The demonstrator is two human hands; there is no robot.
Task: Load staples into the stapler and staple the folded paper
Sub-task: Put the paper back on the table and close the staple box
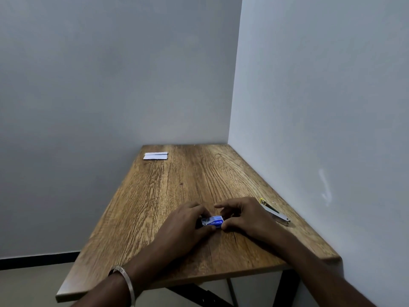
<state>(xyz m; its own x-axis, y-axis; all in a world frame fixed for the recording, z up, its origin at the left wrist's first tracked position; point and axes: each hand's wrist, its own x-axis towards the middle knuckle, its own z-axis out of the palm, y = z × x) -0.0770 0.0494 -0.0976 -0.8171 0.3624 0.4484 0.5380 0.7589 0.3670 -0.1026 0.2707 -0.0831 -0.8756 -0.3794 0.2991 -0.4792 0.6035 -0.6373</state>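
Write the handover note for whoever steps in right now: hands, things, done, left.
Left hand: grips the blue staple box at its left end.
Right hand: pinches the box's right end; the box sits low over the table.
Stapler: lies near the right wall, untouched.
Folded paper: far left corner.
Done: box in hand; whether it is open cannot be told.
Left: take out staples, load the stapler, staple the paper.

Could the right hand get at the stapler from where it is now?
Probably yes. The stapler lies just right of the right hand, nothing between them, but that hand's fingers are on the staple box.
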